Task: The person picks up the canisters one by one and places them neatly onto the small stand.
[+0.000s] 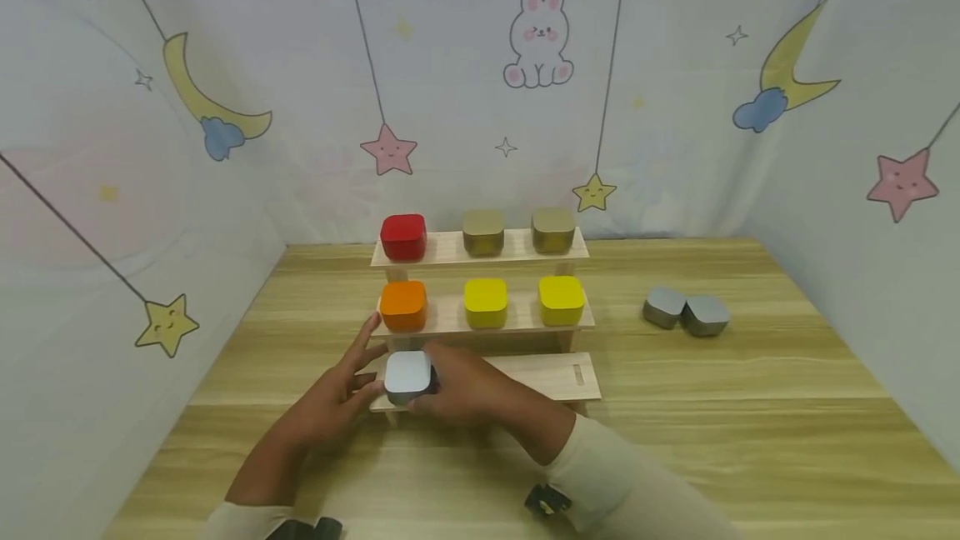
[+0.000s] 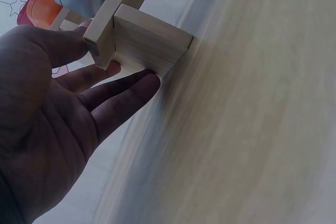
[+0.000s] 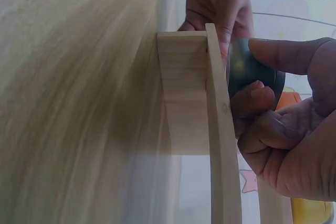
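A wooden three-step rack (image 1: 528,373) holds rounded-square tins. On the left end of its lowest step sits a silver tin (image 1: 408,369), which my right hand (image 1: 468,390) pinches from the right side. In the right wrist view the thumb and curled fingers lie about this tin (image 3: 249,69), which looks dark there. My left hand (image 1: 330,402) is at the rack's left end, fingers spread. In the left wrist view its thumb (image 2: 68,45) touches the end of the step, and the extended fingers (image 2: 126,98) reach beside the wooden support (image 2: 149,38).
The middle step carries an orange tin (image 1: 403,305) and two yellow tins (image 1: 486,303). Above stand a red tin (image 1: 403,237) and two dull gold tins (image 1: 483,232). Two more silver tins (image 1: 705,315) lie on the wood-grain table (image 1: 750,415) to the right. A patterned curtain (image 1: 465,90) hangs behind.
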Demonstrator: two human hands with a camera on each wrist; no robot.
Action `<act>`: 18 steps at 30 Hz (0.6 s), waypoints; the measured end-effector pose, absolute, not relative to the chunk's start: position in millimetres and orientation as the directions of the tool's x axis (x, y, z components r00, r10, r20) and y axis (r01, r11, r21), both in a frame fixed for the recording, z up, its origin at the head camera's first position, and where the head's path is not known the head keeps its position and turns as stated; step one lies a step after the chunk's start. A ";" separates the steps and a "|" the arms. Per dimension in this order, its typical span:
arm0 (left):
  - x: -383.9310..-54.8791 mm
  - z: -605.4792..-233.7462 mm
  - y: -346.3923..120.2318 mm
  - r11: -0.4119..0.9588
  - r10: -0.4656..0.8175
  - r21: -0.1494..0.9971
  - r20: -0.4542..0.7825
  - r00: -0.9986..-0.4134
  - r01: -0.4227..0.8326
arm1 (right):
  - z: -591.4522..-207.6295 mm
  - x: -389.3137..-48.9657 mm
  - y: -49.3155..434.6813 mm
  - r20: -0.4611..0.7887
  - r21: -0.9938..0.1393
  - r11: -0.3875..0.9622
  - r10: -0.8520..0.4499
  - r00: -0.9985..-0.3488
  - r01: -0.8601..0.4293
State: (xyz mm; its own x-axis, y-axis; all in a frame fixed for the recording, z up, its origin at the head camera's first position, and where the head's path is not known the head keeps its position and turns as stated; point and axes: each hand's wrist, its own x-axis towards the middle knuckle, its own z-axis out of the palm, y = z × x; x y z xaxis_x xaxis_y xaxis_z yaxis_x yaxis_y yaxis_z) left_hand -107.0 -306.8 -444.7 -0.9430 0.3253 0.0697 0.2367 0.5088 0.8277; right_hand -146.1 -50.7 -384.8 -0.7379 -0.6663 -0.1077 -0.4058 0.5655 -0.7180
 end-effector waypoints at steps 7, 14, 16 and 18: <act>-107.4 -444.6 -306.8 0.485 0.333 0.844 0.066 -0.940 0.231 | -379.9 -141.7 -55.5 -0.141 -0.713 0.597 -0.635 -0.759 -0.367; -105.0 -442.6 -307.2 0.486 0.343 0.837 0.080 -0.936 0.250 | -382.2 -143.2 -57.6 -0.154 -0.693 0.618 -0.631 -0.760 -0.372; -104.2 -441.8 -307.2 0.486 0.342 0.838 0.080 -0.936 0.249 | -382.5 -143.9 -58.4 -0.160 -0.684 0.626 -0.631 -0.759 -0.376; -103.7 -441.1 -306.8 0.487 0.337 0.839 0.075 -0.939 0.242 | -382.4 -144.8 -59.5 -0.163 -0.675 0.631 -0.632 -0.757 -0.381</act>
State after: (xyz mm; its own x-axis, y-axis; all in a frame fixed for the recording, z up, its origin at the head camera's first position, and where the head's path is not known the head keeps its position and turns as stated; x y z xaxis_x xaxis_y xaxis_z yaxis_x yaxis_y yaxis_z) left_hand -103.7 -306.8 -441.1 -0.9386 0.3368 0.0754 0.2422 0.4870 0.8391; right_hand -144.8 -59.5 -382.4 -0.7574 -0.6322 -0.1634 -0.3814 0.6314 -0.6752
